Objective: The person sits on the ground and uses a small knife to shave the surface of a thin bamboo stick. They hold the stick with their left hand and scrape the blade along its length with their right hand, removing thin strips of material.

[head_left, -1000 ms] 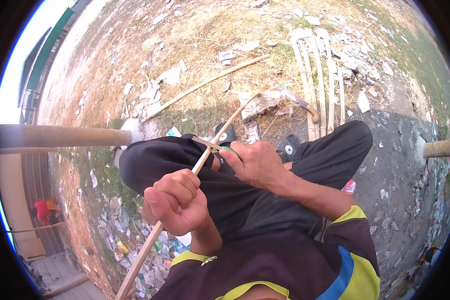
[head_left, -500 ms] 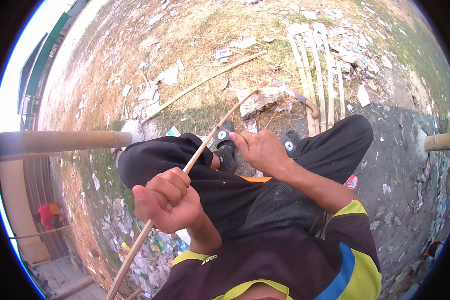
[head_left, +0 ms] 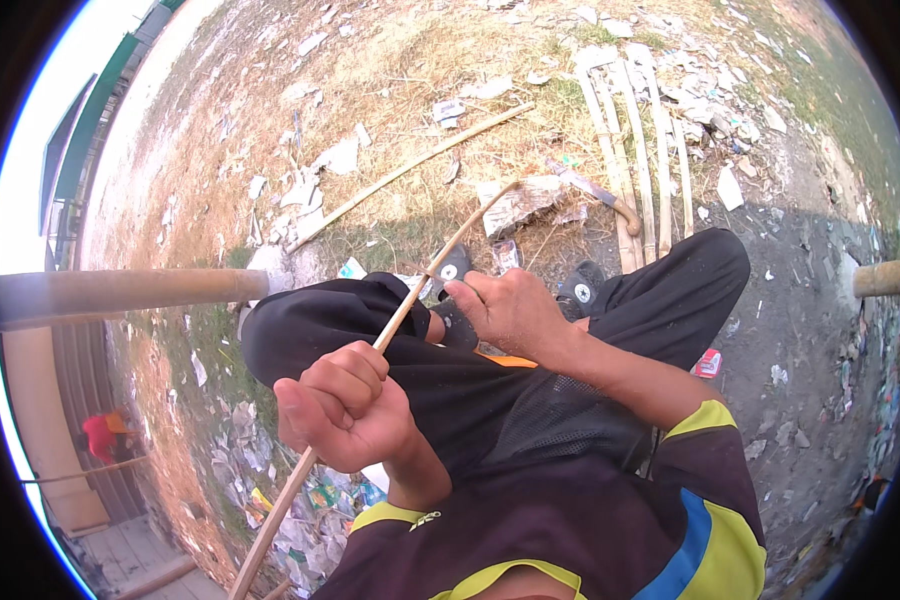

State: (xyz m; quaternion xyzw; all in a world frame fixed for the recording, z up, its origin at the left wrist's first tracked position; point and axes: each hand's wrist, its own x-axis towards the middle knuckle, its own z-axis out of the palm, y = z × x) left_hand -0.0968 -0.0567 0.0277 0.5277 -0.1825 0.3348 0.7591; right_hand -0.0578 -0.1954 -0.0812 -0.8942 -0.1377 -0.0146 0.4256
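A long, thin bamboo strip [head_left: 470,222] runs diagonally from beside my left side up past my crossed legs, with its far end near a pale block. My left hand [head_left: 348,405] is closed around its middle. My right hand [head_left: 515,312] is closed in front of my lap, thumb pointing at the strip. From it a small knife blade [head_left: 438,277] reaches across and touches the strip beyond my left fist; the fingers hide the knife's handle.
Several split bamboo strips [head_left: 662,165] lie ahead to the right. A large knife with a curved wooden handle [head_left: 625,214] rests beside them. Another bamboo strip [head_left: 410,168] lies ahead on dry grass. Thick bamboo poles [head_left: 130,292] flank me. Scattered litter [head_left: 315,515] covers the ground at left.
My right hand and the small knife have shifted slightly back along the strip, toward my left fist. The left hand keeps its grip; the whole view has moved a little.
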